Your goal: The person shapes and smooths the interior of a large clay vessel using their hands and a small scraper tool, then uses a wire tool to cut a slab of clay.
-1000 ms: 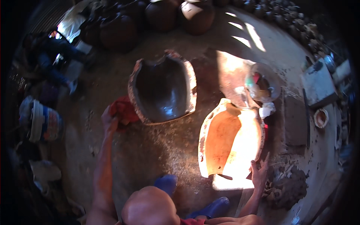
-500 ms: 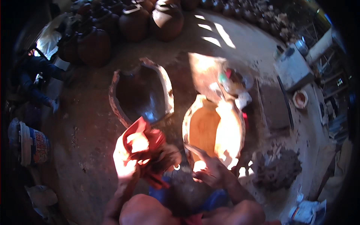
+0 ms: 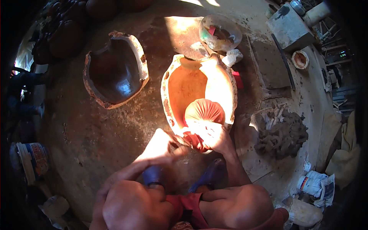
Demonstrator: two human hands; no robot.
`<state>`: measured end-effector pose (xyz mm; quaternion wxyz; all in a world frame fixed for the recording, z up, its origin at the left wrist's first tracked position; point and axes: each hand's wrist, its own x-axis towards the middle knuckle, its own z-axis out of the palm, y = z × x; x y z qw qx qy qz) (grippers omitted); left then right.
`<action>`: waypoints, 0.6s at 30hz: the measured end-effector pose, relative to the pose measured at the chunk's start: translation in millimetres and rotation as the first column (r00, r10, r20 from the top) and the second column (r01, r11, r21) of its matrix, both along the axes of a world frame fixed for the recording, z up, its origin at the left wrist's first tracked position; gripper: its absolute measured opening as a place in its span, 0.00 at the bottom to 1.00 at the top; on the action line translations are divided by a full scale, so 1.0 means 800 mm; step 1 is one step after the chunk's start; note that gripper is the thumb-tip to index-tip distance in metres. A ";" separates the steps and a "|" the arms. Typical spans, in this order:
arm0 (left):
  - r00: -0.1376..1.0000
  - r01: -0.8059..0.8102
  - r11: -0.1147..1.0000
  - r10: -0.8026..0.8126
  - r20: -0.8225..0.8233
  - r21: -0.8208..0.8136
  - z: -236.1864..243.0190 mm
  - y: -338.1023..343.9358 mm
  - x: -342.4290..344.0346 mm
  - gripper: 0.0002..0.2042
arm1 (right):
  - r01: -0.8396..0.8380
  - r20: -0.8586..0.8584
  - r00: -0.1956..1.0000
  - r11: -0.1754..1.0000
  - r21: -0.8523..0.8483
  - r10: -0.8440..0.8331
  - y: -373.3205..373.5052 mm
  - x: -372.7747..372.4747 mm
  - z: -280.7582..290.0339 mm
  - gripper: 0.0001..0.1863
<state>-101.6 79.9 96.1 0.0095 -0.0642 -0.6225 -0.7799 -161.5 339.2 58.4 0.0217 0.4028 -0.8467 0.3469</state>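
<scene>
A red cloth bundle [image 3: 204,109], stretched smooth over a rounded top, sits at the lower end of an orange-lined half mould [image 3: 181,84]. My right hand [image 3: 214,136] grips the gathered cloth below that top. My left hand [image 3: 165,145] is at the loose cloth just left of it, its fingers smeared by motion, so I cannot tell their grip. What fills the bundle is hidden. A second half mould [image 3: 117,74], dark and shiny inside with a rough rim, lies open side up to the left.
Dark clay pots [image 3: 65,38] stand at the back left, near a person in dark clothing [image 3: 27,82]. A white bucket [image 3: 32,161] is at left. Right are grey clay lumps [image 3: 280,134], a pale block [image 3: 289,27] and a small container [image 3: 300,59]. A clear plastic bowl [image 3: 220,32] lies behind the orange mould.
The red cloth went from my left hand at the left to the middle, now gathered into a smooth-topped bundle held by my right hand at the orange mould. My view has shifted.
</scene>
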 end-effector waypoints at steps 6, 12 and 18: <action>0.843 -0.447 0.892 0.399 0.360 0.058 -0.108 -0.019 -0.073 0.33 | 0.155 0.646 0.743 0.984 0.091 -0.176 -0.022 -0.001 0.072 0.20; 0.836 -0.464 0.834 0.300 0.459 0.299 -0.145 0.007 -0.108 0.34 | 0.382 0.518 0.833 0.878 -0.287 -0.193 -0.007 -0.007 0.060 0.29; 0.771 -0.511 0.815 0.296 0.564 0.271 -0.135 0.003 -0.120 0.30 | 0.090 0.306 0.952 0.979 -0.185 -0.030 -0.034 -0.064 -0.003 0.23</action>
